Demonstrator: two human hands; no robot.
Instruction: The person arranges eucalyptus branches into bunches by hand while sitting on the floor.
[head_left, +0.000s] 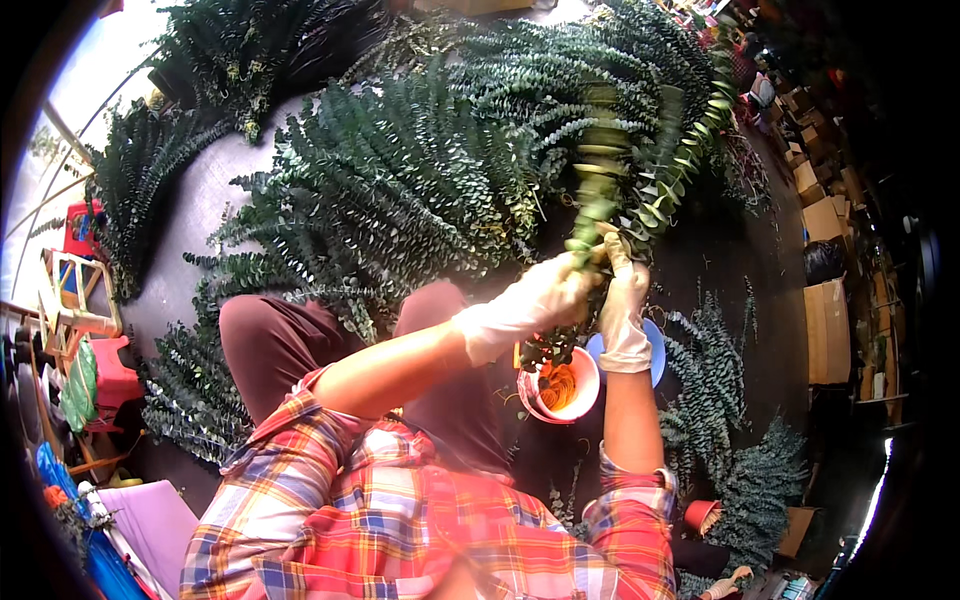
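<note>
My left hand (541, 297), in a whitish glove, grips a eucalyptus stem (598, 169) whose round leaves blur with motion. Right beside it, my gloved right hand (626, 289) has its fingers closed around the stems, where a second eucalyptus sprig (679, 176) rises and curves to the right. Dark leaves (551, 351) hang below the hands. Underneath stands a pink-white bucket (586, 382) with orange rubber bands (558, 386) inside. A blue container (655, 352) sits partly hidden behind my right wrist.
Large heaps of eucalyptus branches (375, 180) cover the floor ahead, with smaller bunches (705, 375) at the right. Cardboard boxes (827, 330) line the right side. A pink plastic stool (114, 371) and a wooden frame (75, 296) stand left. A small red pot (701, 516) lies lower right.
</note>
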